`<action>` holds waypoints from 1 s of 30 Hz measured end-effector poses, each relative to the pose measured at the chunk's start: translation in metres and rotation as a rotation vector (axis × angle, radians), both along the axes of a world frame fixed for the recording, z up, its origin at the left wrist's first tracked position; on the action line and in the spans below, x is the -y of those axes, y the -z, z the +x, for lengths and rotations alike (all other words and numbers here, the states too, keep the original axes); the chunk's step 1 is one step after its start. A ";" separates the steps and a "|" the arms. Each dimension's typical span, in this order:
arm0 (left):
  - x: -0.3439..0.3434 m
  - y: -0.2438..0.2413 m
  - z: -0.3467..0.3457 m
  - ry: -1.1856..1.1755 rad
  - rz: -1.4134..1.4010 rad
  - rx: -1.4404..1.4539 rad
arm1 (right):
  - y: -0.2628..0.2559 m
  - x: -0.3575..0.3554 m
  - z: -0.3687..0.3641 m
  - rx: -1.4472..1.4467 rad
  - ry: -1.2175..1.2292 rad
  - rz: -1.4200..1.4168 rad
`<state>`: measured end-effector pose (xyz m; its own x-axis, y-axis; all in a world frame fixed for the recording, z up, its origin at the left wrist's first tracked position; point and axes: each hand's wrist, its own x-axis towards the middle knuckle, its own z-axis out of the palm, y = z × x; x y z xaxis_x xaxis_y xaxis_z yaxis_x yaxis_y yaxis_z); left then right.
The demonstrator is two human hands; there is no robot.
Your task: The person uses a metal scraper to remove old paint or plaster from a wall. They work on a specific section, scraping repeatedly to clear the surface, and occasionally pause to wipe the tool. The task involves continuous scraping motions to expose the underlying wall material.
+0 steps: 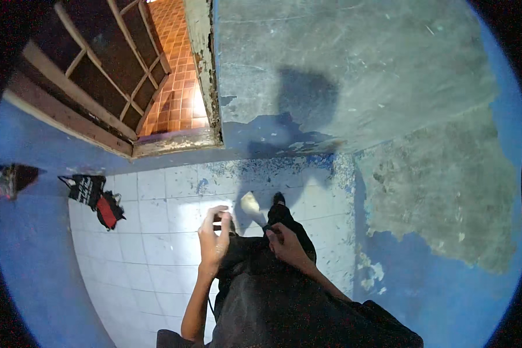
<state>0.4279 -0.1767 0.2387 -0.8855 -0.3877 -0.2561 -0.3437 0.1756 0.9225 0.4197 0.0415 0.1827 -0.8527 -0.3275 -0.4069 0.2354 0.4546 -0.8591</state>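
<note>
My right hand (282, 241) grips the dark handle of a putty knife or similar scraper in front of my waist. Its pale, wide blade (249, 202) points forward and slightly left, above the tiled floor. To the left of the tool, my left hand (215, 237) is raised with bent, parted fingers, and I see nothing held in it. Black clothing covers my body, and one dark shoe (279, 199) shows past the trouser leg.
Ahead, a wall (374, 56) has bare grey patches and peeling blue paint. Flakes (282, 167) litter the white tiles along its foot. A worn wooden window frame (174, 143) stands at upper left. On the left floor lie a black bag (87, 189) bearing writing and a red-and-black bag (108, 211).
</note>
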 end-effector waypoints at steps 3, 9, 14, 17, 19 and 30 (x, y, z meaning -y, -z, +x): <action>-0.029 0.051 -0.027 -0.120 0.117 0.023 | -0.004 -0.023 -0.039 -0.034 -0.078 0.060; -0.171 0.178 -0.153 -0.174 1.168 -0.119 | 0.016 -0.090 -0.147 -0.069 -0.188 0.261; -0.276 0.213 -0.272 -0.439 1.665 -0.300 | 0.057 -0.148 -0.267 0.004 -0.343 0.405; -0.289 0.239 -0.312 -0.431 1.948 -0.464 | 0.062 -0.158 -0.318 0.251 -0.287 0.410; -0.274 0.240 -0.328 -0.460 1.969 -0.431 | 0.058 -0.141 -0.336 0.343 -0.244 0.354; -0.270 0.279 -0.404 -0.244 2.049 -0.760 | 0.076 -0.104 -0.364 -0.175 -0.270 0.624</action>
<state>0.0237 0.0929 -0.0406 -0.9773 -0.2004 -0.0685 0.2117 -0.9158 -0.3413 0.0557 0.1454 0.1066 -0.8445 -0.2872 -0.4520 -0.0732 0.8980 -0.4339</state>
